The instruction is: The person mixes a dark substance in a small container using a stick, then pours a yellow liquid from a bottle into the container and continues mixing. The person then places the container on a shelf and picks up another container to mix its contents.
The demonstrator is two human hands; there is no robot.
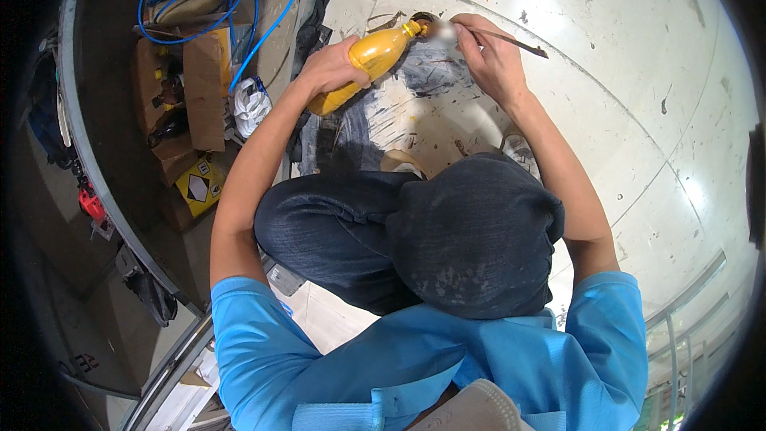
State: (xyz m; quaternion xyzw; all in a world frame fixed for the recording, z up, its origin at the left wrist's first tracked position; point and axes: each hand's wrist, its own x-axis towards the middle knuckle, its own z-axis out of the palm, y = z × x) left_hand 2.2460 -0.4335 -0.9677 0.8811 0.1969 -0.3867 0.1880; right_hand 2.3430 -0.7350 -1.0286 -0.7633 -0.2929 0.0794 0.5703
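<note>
Upper body: on my feed, the shirt (511, 367) was bright blue, its short sleeves (259, 327) ending in narrow hems, with a textured band (335, 417) low in view. Lower body: the trousers (335, 219) were blackish navy and creased, pale specks marking one rounded knee (471, 255). The shoes (399, 161), partly hidden, looked light-toned. I noted bare forearms (255, 164), left hand (331, 68) and right hand (496, 64). A pale, stitched piece (475, 411) remained unidentifiable to me.

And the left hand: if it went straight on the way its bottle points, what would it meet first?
Bottle-first, the left hand would probably meet the small dark round object at the neck of the yellow bottle; whether they touch is unclear.
</note>
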